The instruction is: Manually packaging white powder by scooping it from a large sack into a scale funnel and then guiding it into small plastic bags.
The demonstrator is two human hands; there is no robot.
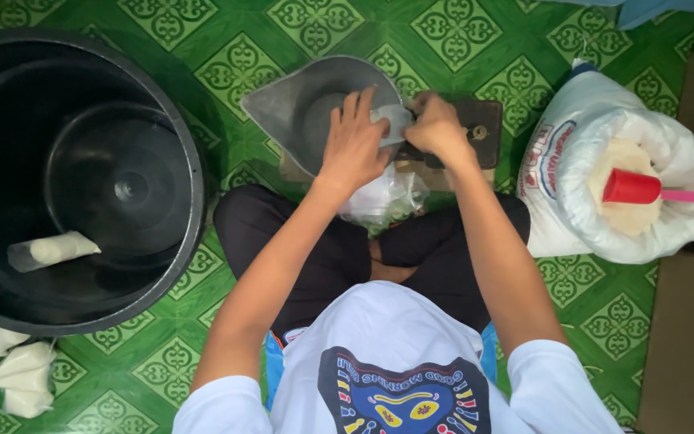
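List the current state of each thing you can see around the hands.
Left hand: gripping a small clear bag.
Right hand: gripping the same bag.
Scale pan: tilted, looks empty.
Black tub: open, one filled packet inside.
Sack: open, red scoop resting in powder.

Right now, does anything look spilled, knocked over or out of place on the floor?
Nothing spilled. One filled bag lies in the black tub, but a few more lie loose on the tiles beside it. The red scoop rests in the open sack.
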